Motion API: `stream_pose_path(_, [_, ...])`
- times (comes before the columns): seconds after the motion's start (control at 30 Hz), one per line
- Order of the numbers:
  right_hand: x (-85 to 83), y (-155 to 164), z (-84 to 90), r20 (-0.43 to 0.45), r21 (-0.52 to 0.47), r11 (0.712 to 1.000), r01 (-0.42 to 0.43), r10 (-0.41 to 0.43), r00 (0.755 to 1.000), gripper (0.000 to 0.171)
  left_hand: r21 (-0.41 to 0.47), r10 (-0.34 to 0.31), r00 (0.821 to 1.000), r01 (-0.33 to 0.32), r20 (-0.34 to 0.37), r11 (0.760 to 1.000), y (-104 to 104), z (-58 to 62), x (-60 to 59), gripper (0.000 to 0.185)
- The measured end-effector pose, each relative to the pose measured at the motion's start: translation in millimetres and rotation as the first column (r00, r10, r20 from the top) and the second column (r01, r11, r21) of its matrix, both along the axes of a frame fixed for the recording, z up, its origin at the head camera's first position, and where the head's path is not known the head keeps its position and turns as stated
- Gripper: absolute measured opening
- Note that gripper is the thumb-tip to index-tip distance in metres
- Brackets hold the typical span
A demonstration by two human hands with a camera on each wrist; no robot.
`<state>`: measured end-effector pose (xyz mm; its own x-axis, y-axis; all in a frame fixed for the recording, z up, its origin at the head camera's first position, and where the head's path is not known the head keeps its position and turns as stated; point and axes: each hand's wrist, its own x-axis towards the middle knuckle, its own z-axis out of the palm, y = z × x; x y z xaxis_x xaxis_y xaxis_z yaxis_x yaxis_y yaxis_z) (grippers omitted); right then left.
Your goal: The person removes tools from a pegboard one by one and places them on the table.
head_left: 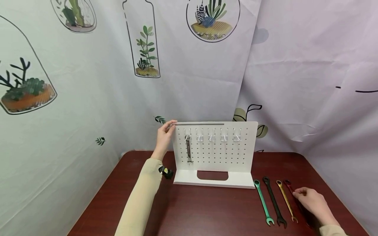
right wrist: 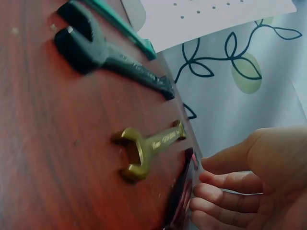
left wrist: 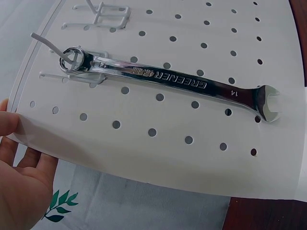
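My left hand (head_left: pixel 164 136) grips the upper left corner of a white pegboard (head_left: pixel 212 155), thumb in front and other fingers behind. From the board's leftmost hook hangs a silver combination wrench (left wrist: pixel 163 79), ring end up, marked 14. At the table's right, my right hand (head_left: pixel 313 200) has its thumb and fingertips at the shaft of a red combination wrench (head_left: pixel 289 186); they appear to pinch it. Part of that wrench is hidden by the hand. Left of it lie a yellow wrench (head_left: pixel 285 196), a black wrench (head_left: pixel 274 201) and a green wrench (head_left: pixel 262 200).
Several white double hooks, such as the rightmost hook (head_left: pixel 237 137), line the board's upper part. The board stands on the dark red-brown table (head_left: pixel 206 209), its base having a cut-out slot. Behind hangs a pale cloth (head_left: pixel 192 88) printed with plants.
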<state>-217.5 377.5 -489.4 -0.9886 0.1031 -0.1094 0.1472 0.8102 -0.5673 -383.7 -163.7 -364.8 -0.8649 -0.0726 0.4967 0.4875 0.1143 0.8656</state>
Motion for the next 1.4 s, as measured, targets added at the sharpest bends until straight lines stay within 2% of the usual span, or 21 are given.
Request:
stream_pose_path(0.33, [-7.7,-22.6,16.8,-0.116,-0.013,0.999,-0.037,0.035,0.993,0.043,-0.015,0.023,1.000,-0.023,-0.020,1.000,1.2,-0.8,0.6,0.025])
stream_pose_path(0.53, [-15.9,-41.3,22.9,-0.155,-0.050,0.994,-0.094,0.085,0.984,0.046,-0.014,0.018,0.999,-0.018,-0.028,1.000,2.0,-0.3,1.2,0.025])
stream_pose_path(0.9, [-30.3,-82.7,30.4,-0.306,-0.083,0.980,-0.182,0.149,0.940,0.036,-0.012,0.015,0.999,-0.015,-0.044,1.000,1.1,-1.0,1.4,0.024])
stream_pose_path(1.2, [-44.9,-114.7,31.5,-0.311,-0.169,0.957,-0.238,0.177,0.934,0.034,-0.011,0.024,1.000,-0.024,-0.016,1.000,2.0,-2.3,3.7,0.024])
stream_pose_path(1.4, [-57.6,-136.4,32.0,-0.315,-0.210,0.936,-0.281,0.207,0.926,0.031,-0.014,0.026,0.999,-0.027,-0.022,1.000,1.5,-0.2,2.1,0.024])
